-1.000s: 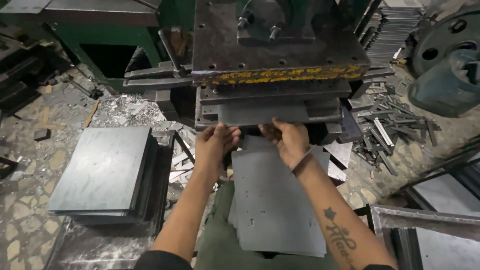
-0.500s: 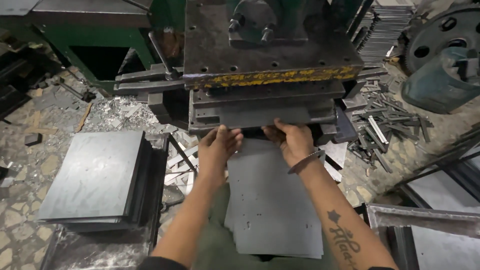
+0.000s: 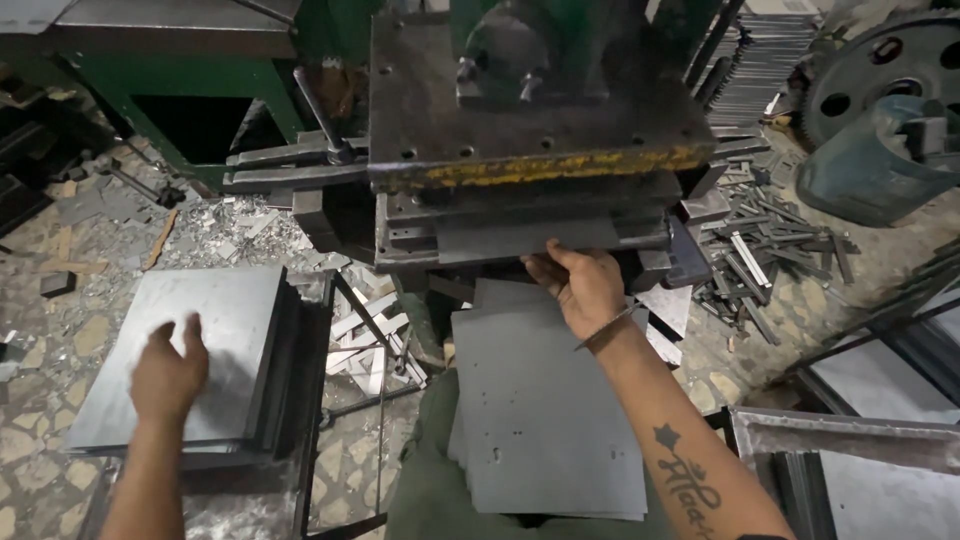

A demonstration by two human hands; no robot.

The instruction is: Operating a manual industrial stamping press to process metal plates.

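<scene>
At centre frame the right hand point(image 3: 585, 285) rests at the mouth of the press point(image 3: 530, 150), fingers curled over the far edge of the grey metal sheet point(image 3: 540, 410) that lies across the person's lap, its upper edge tucked under the dark die plates point(image 3: 520, 235). That hand is grasping the sheet's edge, thumb on top. At lower left of the frame the left hand point(image 3: 168, 375) hovers open-palmed, fingers spread, holding nothing, just above the stack of blank sheets point(image 3: 200, 350) beside the machine.

To do this well, I judge the right hand should keep its fingers on the near side of the die plates, never between them, and hold the sheet square to the plates so the cut lands true. The left hand would do best to peel only the top blank, lifting one corner first so two sheets do not come up together. Sharp offcuts point(image 3: 770, 250) lie heaped at right of the frame and more scraps point(image 3: 365, 330) between stack and press, so edges deserve a careful touch
</scene>
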